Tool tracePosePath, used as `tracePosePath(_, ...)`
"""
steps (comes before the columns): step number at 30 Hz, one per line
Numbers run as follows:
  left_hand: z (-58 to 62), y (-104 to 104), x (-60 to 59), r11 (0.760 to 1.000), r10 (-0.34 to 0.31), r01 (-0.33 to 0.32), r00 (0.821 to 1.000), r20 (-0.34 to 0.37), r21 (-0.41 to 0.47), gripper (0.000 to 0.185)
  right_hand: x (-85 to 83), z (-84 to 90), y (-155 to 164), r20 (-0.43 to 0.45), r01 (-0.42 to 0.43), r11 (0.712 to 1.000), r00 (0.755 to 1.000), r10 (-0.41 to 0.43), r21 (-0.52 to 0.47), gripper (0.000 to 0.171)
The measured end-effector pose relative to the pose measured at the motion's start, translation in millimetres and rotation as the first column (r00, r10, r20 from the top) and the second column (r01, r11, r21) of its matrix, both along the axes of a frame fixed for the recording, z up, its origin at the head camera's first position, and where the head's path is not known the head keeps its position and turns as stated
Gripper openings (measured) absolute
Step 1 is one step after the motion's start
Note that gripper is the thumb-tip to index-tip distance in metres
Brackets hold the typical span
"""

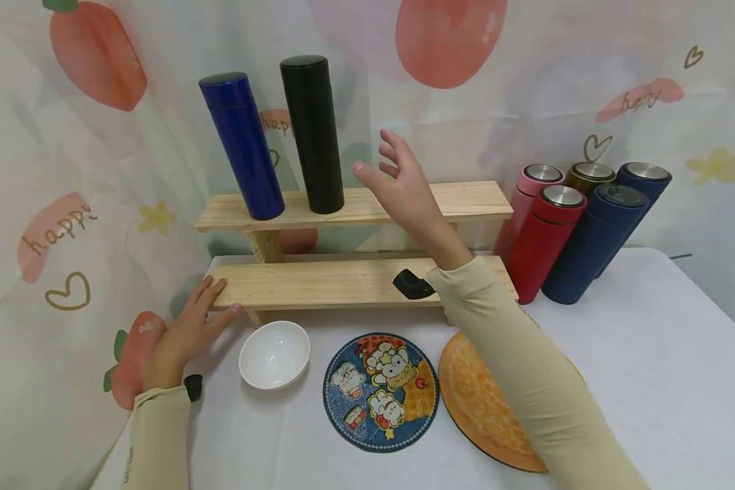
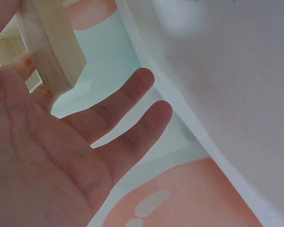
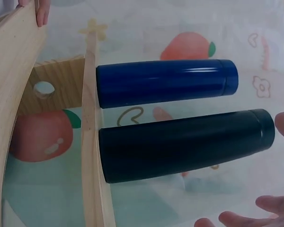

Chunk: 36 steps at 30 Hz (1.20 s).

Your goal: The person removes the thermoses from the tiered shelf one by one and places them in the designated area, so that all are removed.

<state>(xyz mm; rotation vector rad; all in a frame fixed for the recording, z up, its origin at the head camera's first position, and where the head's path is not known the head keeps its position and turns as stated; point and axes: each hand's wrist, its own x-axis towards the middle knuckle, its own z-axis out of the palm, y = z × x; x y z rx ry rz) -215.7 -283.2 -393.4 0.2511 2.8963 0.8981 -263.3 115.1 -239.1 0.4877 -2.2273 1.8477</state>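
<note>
A blue flask and a black flask stand upright on the top step of a wooden two-step shelf. My right hand hovers open just right of the black flask, fingers spread, touching nothing; the blue flask shows beyond it in the right wrist view. My left hand rests with straight fingers on the left end of the lower step. The left wrist view shows that palm beside the wooden edge.
Several flasks stand right of the shelf: red, pink, dark blue. In front lie a white bowl, a round cartoon mat and an orange plate. A printed curtain hangs behind and left.
</note>
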Motion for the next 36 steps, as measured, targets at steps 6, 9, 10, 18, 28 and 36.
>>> tracePosePath(6, 0.6, 0, -0.2, 1.000, -0.002, 0.003, 1.000, -0.016, 0.013, 0.087, -15.6, 3.1, -12, 0.018, -0.002, 1.000, 1.000, 0.003, -0.025, 0.092)
tracePosePath(9, 0.2, 0, -0.6, 1.000, -0.005, 0.005, 1.000, -0.022, 0.021, 0.087, -22.6, 2.7, -20, 0.034, -0.005, 0.999, 0.999, 0.007, -0.050, 0.096)
tracePosePath(10, 0.3, 0, -0.7, 1.000, -0.004, 0.005, 1.000, -0.021, 0.024, 0.087, -24.6, 2.6, -23, 0.041, -0.004, 0.998, 0.999, 0.007, -0.058, 0.097)
tracePosePath(18, -1.6, -2, -1.9, 1.000, -0.005, 0.006, 1.000, -0.024, 0.020, 0.087, -35.9, 3.5, -44, 0.138, 0.008, 0.994, 0.990, 0.007, -0.108, 0.096)
tracePosePath(28, 1.5, 0, -0.8, 1.000, 0.001, -0.001, 1.000, -0.018, 0.021, 0.087, -45.2, 6.3, -64, 0.199, 0.016, 0.978, 0.980, 0.026, -0.207, 0.091)
tracePosePath(36, 1.4, 0, -0.7, 1.000, 0.009, -0.008, 1.000, -0.021, 0.024, 0.085, -57.9, 10.2, -71, 0.207, 0.028, 0.982, 0.978, 0.012, -0.188, 0.084)
